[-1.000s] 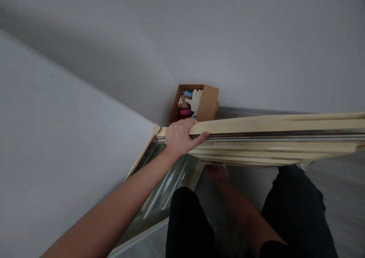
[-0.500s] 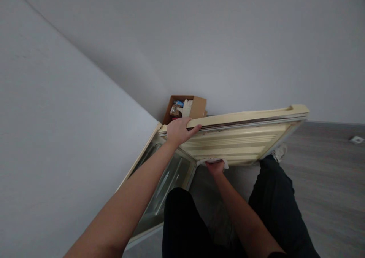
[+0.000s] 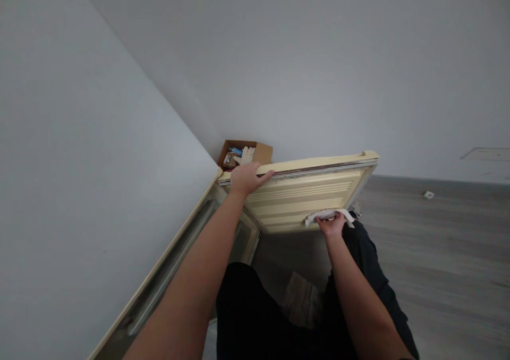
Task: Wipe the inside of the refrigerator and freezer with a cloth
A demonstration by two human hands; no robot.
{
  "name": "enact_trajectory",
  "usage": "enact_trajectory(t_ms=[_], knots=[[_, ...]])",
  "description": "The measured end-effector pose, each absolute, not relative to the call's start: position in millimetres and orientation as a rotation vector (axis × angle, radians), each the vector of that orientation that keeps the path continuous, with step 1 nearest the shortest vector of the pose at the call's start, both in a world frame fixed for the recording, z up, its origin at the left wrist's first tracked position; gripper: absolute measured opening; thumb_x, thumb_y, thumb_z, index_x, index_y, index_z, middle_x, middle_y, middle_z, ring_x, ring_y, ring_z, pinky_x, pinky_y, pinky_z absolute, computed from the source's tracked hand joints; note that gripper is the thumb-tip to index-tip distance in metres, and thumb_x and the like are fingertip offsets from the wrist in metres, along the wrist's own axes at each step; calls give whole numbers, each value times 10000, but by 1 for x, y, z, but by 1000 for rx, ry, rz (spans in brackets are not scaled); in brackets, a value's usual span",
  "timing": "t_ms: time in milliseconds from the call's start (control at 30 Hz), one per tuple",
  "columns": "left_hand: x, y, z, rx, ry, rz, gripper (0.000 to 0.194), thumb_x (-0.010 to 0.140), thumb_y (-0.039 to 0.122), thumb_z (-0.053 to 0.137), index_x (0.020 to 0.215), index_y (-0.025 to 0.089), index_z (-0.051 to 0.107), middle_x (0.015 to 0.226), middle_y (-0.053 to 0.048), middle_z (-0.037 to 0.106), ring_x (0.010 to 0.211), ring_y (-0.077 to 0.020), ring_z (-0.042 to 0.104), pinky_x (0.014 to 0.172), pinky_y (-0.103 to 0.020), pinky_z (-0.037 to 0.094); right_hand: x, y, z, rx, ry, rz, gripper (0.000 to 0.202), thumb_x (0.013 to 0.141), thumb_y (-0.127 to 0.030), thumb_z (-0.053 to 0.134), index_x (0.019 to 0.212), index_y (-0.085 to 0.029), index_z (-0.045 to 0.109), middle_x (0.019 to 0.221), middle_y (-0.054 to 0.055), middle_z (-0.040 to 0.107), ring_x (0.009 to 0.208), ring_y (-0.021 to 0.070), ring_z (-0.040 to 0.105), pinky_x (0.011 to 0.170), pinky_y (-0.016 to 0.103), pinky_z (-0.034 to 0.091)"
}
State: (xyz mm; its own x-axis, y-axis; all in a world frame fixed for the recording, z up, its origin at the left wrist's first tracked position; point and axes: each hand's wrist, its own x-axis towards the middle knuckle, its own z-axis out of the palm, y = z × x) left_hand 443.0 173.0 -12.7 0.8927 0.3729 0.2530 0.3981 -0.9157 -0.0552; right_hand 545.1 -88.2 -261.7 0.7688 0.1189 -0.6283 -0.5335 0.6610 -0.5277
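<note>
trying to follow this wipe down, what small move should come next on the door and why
Probably slide the cloth sideways along the door. The right hand presses it on the ribbed inner face near the lower edge, while the left hand grips the top edge and steadies the door, so another short stroke looks likely.

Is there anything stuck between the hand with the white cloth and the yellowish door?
Only the white cloth itself: the right hand presses it against the ribbed inner face of the cream door. The left hand grips the door's top edge directly.
</note>
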Motion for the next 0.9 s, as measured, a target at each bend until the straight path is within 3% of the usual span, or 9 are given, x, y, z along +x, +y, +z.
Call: enact_trajectory(t_ms=[300,433,600,733,900], knots=[[440,171,-11,-2996,-578,-399,754,873,808,319,1050,193,718,1052,-149,754,1006,-362,693,808,-405,471,500,-40,-212,-652,623,574,78,847,-291,513,856,-230,466,676,-47,590,569,123,590,592,260,555],[438,170,-6,-3010,-579,-403,712,878,784,356,1051,197,720,1071,-151,755,1023,-367,690,818,-406,466,458,11,-192,-599,583,749,19,878,-213,492,861,-211,484,670,-22,604,571,133,625,589,261,578],[440,173,-2,-3004,-597,-349,699,888,769,347,1048,196,713,1084,-155,747,1044,-361,685,835,-399,463,422,79,-164,-544,525,943,89,835,-102,481,865,-176,519,670,23,619,597,173,666,567,284,589],[442,175,-2,-2994,-606,-337,691,878,775,359,1033,202,711,1052,-149,750,1026,-357,690,828,-395,466,419,101,-139,-523,539,896,108,838,-104,439,875,-171,516,657,10,603,592,154,669,625,281,615],[441,177,-2,-3012,-543,-376,693,888,769,334,995,201,718,1022,-144,755,987,-355,697,801,-398,471,444,60,-118,-545,506,679,138,824,-119,441,905,-169,541,781,42,657,659,159,682,670,322,628]])
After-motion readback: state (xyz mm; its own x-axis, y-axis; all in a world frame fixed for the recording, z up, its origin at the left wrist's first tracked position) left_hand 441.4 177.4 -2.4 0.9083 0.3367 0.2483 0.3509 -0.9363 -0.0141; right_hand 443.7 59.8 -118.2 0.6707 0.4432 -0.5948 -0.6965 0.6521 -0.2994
